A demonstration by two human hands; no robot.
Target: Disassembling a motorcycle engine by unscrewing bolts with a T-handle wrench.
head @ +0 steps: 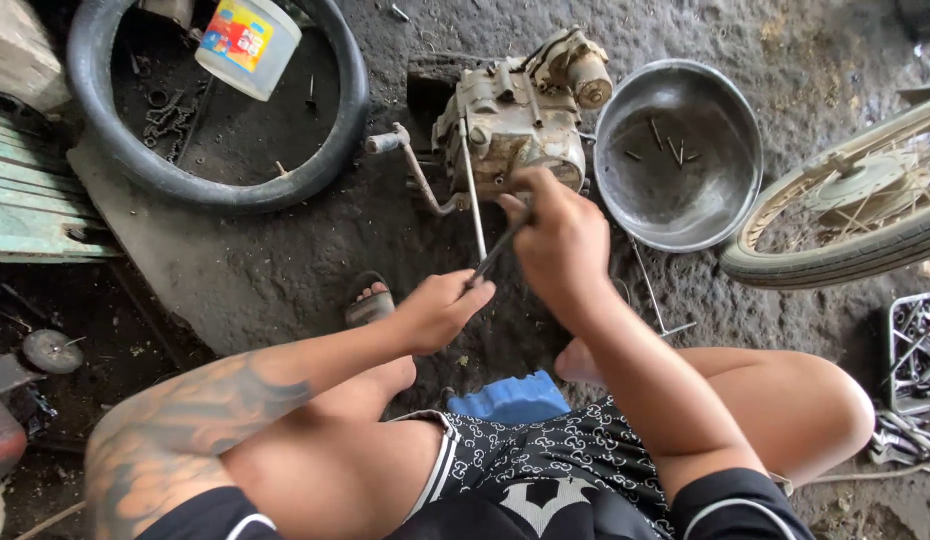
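Note:
A dirty grey motorcycle engine (pixel 515 115) sits on the dark ground in front of me, its kick lever (pixel 410 160) sticking out to the left. My right hand (pixel 560 240) is closed around the upper part of a thin dark tool (pixel 497 250) just below the engine. My left hand (pixel 440 310) grips the lower end of the same tool. A long thin metal rod (pixel 472 190) rises from near my left hand up to the engine.
A round metal basin (pixel 725 150) with several bolts lies right of the engine. A spoked wheel (pixel 845 210) is at the right edge, a black tyre (pixel 95 90) with a plastic bucket (pixel 247 45) at top left. Tools in a wire tray (pixel 915 350) sit far right. My sandalled foot (pixel 370 300) rests beside my left hand.

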